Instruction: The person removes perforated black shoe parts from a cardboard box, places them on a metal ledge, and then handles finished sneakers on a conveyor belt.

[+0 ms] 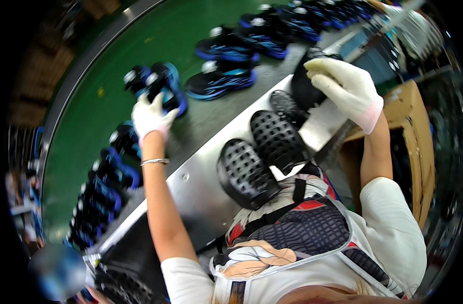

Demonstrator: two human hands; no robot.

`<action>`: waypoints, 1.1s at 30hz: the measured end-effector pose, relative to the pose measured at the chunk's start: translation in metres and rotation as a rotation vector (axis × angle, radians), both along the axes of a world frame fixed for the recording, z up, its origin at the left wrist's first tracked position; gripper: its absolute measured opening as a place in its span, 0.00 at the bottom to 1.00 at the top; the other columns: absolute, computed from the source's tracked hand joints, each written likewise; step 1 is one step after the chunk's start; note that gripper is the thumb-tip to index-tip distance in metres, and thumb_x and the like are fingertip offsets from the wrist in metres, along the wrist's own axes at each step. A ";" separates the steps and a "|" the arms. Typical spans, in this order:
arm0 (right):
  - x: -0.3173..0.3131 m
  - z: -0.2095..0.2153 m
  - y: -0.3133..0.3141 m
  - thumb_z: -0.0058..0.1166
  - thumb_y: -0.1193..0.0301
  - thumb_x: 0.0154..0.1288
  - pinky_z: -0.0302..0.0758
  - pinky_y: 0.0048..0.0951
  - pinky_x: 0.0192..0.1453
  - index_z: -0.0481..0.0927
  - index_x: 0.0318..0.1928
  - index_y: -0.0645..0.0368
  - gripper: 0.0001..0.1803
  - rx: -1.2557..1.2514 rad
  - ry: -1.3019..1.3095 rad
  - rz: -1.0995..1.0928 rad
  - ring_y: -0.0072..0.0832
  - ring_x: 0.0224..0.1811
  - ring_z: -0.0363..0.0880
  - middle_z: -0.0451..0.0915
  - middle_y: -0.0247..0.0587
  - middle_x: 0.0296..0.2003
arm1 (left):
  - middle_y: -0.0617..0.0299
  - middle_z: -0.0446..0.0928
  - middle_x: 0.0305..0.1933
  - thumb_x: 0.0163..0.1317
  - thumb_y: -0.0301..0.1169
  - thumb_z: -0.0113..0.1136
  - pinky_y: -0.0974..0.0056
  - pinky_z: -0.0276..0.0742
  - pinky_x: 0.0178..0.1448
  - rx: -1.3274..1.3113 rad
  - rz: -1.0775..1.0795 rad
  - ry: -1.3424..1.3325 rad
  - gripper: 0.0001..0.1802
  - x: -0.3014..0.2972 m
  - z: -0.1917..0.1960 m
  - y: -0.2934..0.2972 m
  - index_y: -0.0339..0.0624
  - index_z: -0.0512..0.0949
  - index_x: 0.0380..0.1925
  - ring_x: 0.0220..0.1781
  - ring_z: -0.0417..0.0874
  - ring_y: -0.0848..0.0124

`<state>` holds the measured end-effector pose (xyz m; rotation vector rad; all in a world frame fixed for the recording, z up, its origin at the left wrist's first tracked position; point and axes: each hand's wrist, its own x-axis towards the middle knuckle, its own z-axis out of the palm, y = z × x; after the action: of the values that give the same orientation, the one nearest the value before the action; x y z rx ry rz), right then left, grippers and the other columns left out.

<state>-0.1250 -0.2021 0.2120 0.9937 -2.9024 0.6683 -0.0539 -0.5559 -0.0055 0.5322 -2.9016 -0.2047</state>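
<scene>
My left hand [151,117], in a white glove, reaches over the green conveyor with thumb and fingers spread. Its fingertips are at the near end of a pair of black and blue sneakers [171,83]; whether they touch is blurred. My right hand [349,87], also gloved, has its fingers curled together beside a dark, rounded object [306,83]. What those fingers hold, if anything, I cannot make out. Between my hands, on the metal ledge, lie black shoe-shaped pieces with rows of holes: a near one [246,172], a middle one [277,137] and a smaller far one [288,106].
Sneakers stand in a curving row on the green conveyor [105,76], some at the far right [262,35], some at the near left [97,197]. A metal ledge [191,175] runs along its near side. An open cardboard box [419,152] stands at right. Another person's sleeve [419,33] shows at far right.
</scene>
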 end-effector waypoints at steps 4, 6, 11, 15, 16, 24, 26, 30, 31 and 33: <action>-0.015 0.015 0.064 0.53 0.70 0.67 0.75 0.22 0.49 0.81 0.48 0.65 0.14 -0.077 0.080 -0.341 0.21 0.40 0.80 0.84 0.38 0.38 | 0.42 0.77 0.47 0.41 0.53 0.73 0.52 0.75 0.56 0.045 -0.064 -0.029 0.31 -0.031 -0.011 -0.015 0.49 0.84 0.45 0.50 0.78 0.46; -0.024 0.011 0.087 0.53 0.69 0.67 0.75 0.24 0.52 0.81 0.50 0.64 0.15 -0.046 0.122 -0.452 0.23 0.44 0.80 0.83 0.39 0.41 | 0.44 0.78 0.45 0.43 0.53 0.73 0.53 0.76 0.54 0.138 0.009 -0.173 0.30 -0.037 0.001 -0.018 0.46 0.83 0.42 0.49 0.79 0.49; -0.034 -0.007 0.112 0.56 0.64 0.62 0.71 0.32 0.63 0.76 0.57 0.59 0.23 0.199 0.178 -0.382 0.36 0.57 0.77 0.78 0.45 0.54 | 0.50 0.81 0.28 0.48 0.49 0.72 0.58 0.76 0.40 0.437 -0.018 -0.044 0.25 -0.033 -0.006 0.011 0.35 0.80 0.31 0.31 0.82 0.59; -0.047 -0.031 0.099 0.58 0.62 0.56 0.71 0.34 0.64 0.73 0.59 0.56 0.30 0.271 0.108 -0.280 0.39 0.59 0.74 0.74 0.45 0.56 | 0.50 0.82 0.30 0.52 0.49 0.68 0.59 0.77 0.39 0.567 0.001 -0.092 0.22 -0.015 -0.004 0.054 0.40 0.83 0.33 0.31 0.83 0.57; -0.052 -0.033 0.098 0.59 0.62 0.55 0.71 0.35 0.64 0.72 0.60 0.56 0.30 0.286 0.104 -0.246 0.40 0.59 0.74 0.74 0.46 0.57 | 0.50 0.83 0.31 0.53 0.50 0.67 0.58 0.77 0.40 0.511 -0.039 -0.120 0.22 -0.012 -0.003 0.063 0.42 0.84 0.35 0.33 0.84 0.54; -0.091 -0.041 0.093 0.63 0.58 0.50 0.71 0.35 0.63 0.70 0.61 0.57 0.37 0.503 -0.007 -0.166 0.45 0.59 0.73 0.74 0.51 0.54 | 0.50 0.80 0.38 0.58 0.48 0.62 0.53 0.76 0.46 0.325 -0.084 -0.003 0.21 0.023 -0.010 0.074 0.51 0.80 0.49 0.42 0.82 0.52; -0.096 -0.040 0.093 0.64 0.58 0.49 0.71 0.35 0.63 0.71 0.60 0.57 0.37 0.488 -0.040 -0.137 0.45 0.58 0.73 0.74 0.52 0.54 | 0.49 0.80 0.41 0.59 0.47 0.63 0.53 0.76 0.47 0.256 -0.061 0.047 0.23 0.033 0.000 0.080 0.51 0.79 0.51 0.44 0.81 0.52; -0.099 -0.046 0.097 0.66 0.63 0.49 0.71 0.35 0.61 0.71 0.54 0.61 0.32 0.441 -0.007 -0.114 0.43 0.56 0.73 0.73 0.49 0.51 | 0.49 0.77 0.50 0.61 0.40 0.62 0.57 0.75 0.54 0.326 -0.062 0.214 0.22 0.050 0.001 0.077 0.46 0.78 0.54 0.49 0.79 0.53; -0.101 -0.046 0.098 0.66 0.62 0.48 0.71 0.36 0.61 0.71 0.54 0.60 0.33 0.453 -0.001 -0.100 0.44 0.56 0.73 0.73 0.50 0.51 | 0.49 0.76 0.51 0.60 0.39 0.63 0.58 0.75 0.55 0.344 -0.045 0.217 0.22 0.053 0.003 0.076 0.45 0.78 0.54 0.50 0.79 0.54; -0.108 -0.044 0.101 0.67 0.59 0.46 0.71 0.37 0.61 0.73 0.55 0.59 0.35 0.477 0.011 -0.076 0.46 0.56 0.73 0.74 0.52 0.52 | 0.50 0.77 0.52 0.61 0.39 0.62 0.59 0.75 0.56 0.328 -0.038 0.267 0.21 0.057 0.006 0.078 0.45 0.78 0.54 0.51 0.79 0.54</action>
<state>-0.2334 -0.1013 0.1684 0.8961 -3.1379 -0.0442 0.0029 -0.4777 0.0004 0.4569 -2.6292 -0.7078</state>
